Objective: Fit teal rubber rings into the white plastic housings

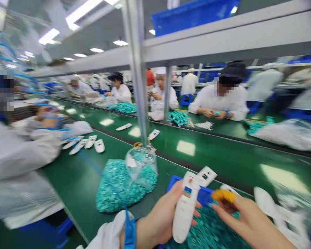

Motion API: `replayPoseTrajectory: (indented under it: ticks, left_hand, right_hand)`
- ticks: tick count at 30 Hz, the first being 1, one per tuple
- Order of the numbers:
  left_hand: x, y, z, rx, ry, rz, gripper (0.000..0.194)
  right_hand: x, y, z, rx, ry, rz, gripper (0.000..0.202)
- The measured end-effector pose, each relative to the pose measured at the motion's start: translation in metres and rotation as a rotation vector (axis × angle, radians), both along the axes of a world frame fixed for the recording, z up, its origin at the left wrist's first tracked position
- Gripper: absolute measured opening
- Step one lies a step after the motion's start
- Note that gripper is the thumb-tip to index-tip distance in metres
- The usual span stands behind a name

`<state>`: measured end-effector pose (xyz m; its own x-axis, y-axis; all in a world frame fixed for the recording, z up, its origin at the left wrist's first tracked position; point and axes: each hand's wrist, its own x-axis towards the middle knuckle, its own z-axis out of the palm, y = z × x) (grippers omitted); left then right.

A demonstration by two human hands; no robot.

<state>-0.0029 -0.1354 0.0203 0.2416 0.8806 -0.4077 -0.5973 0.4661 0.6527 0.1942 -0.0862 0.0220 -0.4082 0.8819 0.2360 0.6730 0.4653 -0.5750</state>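
Observation:
My left hand (159, 216) is closed around a long white plastic housing (182, 218) with a small window and holes near its top. It is held tilted, with its inner side towards me. To its right, my right hand (242, 216) hovers over a blue bin (174, 180) of small teal parts (209, 230). A yellow finger cot (223, 195) covers one of its fingertips. Its thumb and forefinger curl towards each other; blur hides what, if anything, sits between them. Just behind the held housing lies another white housing (206, 176).
A clear bag of teal parts (119, 186) stands left of the bin, by a metal post (138, 69). More white housings (265, 200) lie at right and others (99, 146) at left. A co-worker's sleeve (23, 148) is at left. A green conveyor belt (223, 148) runs behind.

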Motion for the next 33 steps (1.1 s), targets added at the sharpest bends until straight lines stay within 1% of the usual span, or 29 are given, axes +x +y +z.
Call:
replayPoseTrajectory:
  ticks: [2, 4, 6, 9, 10, 12, 13, 15, 18, 20, 21, 23, 25, 28, 30, 31, 33]
  left_hand:
    - [0.008, -0.001, 0.003, -0.026, -0.036, -0.040, 0.043]
    - [0.014, -0.003, 0.005, -0.032, -0.071, -0.109, 0.044]
    - [0.020, -0.005, 0.007, -0.040, -0.097, -0.169, 0.044]
    - [0.025, -0.010, 0.008, -0.043, -0.109, -0.189, 0.044]
    - [0.026, -0.011, 0.008, -0.040, -0.108, -0.184, 0.044]
    - [0.026, -0.011, 0.008, -0.021, -0.104, -0.174, 0.044]
    - [0.026, -0.012, 0.007, -0.007, -0.102, -0.172, 0.045]
    - [0.027, -0.013, 0.006, 0.023, -0.104, -0.178, 0.047]
    - [0.030, -0.015, 0.003, 0.084, -0.121, -0.193, 0.053]
    - [0.032, -0.018, 0.002, 0.147, -0.120, -0.197, 0.054]
    - [0.032, -0.019, 0.001, 0.182, -0.106, -0.197, 0.055]
    - [0.033, -0.022, 0.001, 0.245, -0.054, -0.195, 0.057]
    - [0.032, -0.024, 0.002, 0.283, 0.008, -0.199, 0.058]
    - [0.032, -0.022, 0.004, 0.329, 0.084, -0.158, 0.052]
    - [0.031, -0.018, 0.007, 0.379, 0.144, -0.119, 0.044]
    - [0.031, -0.015, 0.009, 0.406, 0.189, -0.109, 0.040]
    - [0.030, -0.010, 0.011, 0.457, 0.307, -0.125, 0.034]
  right_hand:
    - [0.005, -0.012, 0.015, -0.276, 0.237, -0.009, 0.028]
    - [0.002, -0.019, 0.020, -0.433, 0.449, 0.001, 0.027]
    - [-0.001, -0.024, 0.019, -0.523, 0.602, 0.042, 0.023]
    - [-0.003, -0.031, 0.016, -0.577, 0.713, 0.114, 0.017]
    - [-0.003, -0.033, 0.017, -0.555, 0.715, 0.128, 0.015]
    - [-0.002, -0.036, 0.019, -0.419, 0.652, 0.120, 0.009]
    - [-0.003, -0.037, 0.020, -0.310, 0.587, 0.104, 0.006]
    - [-0.004, -0.038, 0.022, -0.043, 0.432, 0.059, 0.005]
    - [-0.007, -0.038, 0.022, 0.350, 0.235, 0.037, 0.016]
    - [-0.009, -0.038, 0.019, 0.509, 0.174, 0.001, 0.022]
    - [-0.010, -0.037, 0.017, 0.541, 0.165, -0.042, 0.025]
    - [-0.010, -0.037, 0.015, 0.552, 0.163, -0.140, 0.031]
    - [-0.009, -0.037, 0.013, 0.581, 0.139, -0.174, 0.034]
    - [-0.009, -0.037, 0.011, 0.678, 0.026, -0.108, 0.031]
    - [-0.011, -0.037, 0.010, 0.698, -0.023, -0.037, 0.032]
    - [-0.012, -0.038, 0.009, 0.679, -0.024, -0.001, 0.033]
    - [-0.014, -0.040, 0.008, 0.584, 0.028, 0.034, 0.033]
